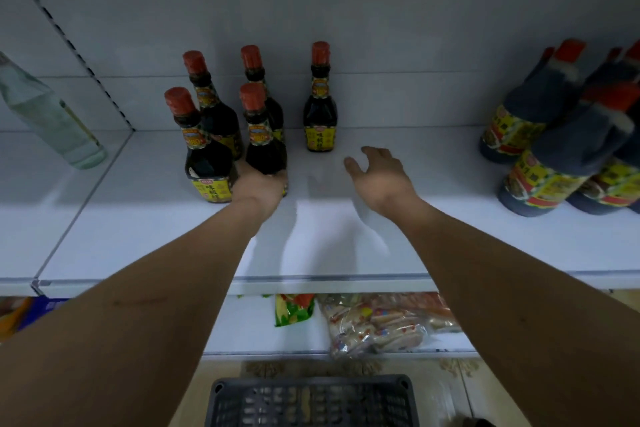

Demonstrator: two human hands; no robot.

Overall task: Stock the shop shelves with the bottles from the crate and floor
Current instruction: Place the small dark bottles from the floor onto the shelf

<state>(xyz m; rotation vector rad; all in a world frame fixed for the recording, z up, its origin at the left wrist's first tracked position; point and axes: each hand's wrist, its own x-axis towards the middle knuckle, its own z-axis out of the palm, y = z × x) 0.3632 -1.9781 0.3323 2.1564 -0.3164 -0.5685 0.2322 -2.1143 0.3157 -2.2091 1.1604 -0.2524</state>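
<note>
Several dark sauce bottles with red caps and yellow labels stand on the white shelf (346, 246). My left hand (258, 189) grips the base of the front middle bottle (265, 135), which stands upright beside another front bottle (204, 152). Two more stand behind them. A single bottle (320, 104) stands apart near the back wall. My right hand (379, 175) hovers over the shelf just in front of that bottle, fingers relaxed, holding nothing. The dark plastic crate (311, 400) sits on the floor below.
Larger dark bottles with red caps (561, 135) crowd the shelf's right end. A clear bottle (52, 114) stands in the left shelf bay. Snack packets (374, 322) lie on the lower shelf. Bare shelf lies between the two bottle groups.
</note>
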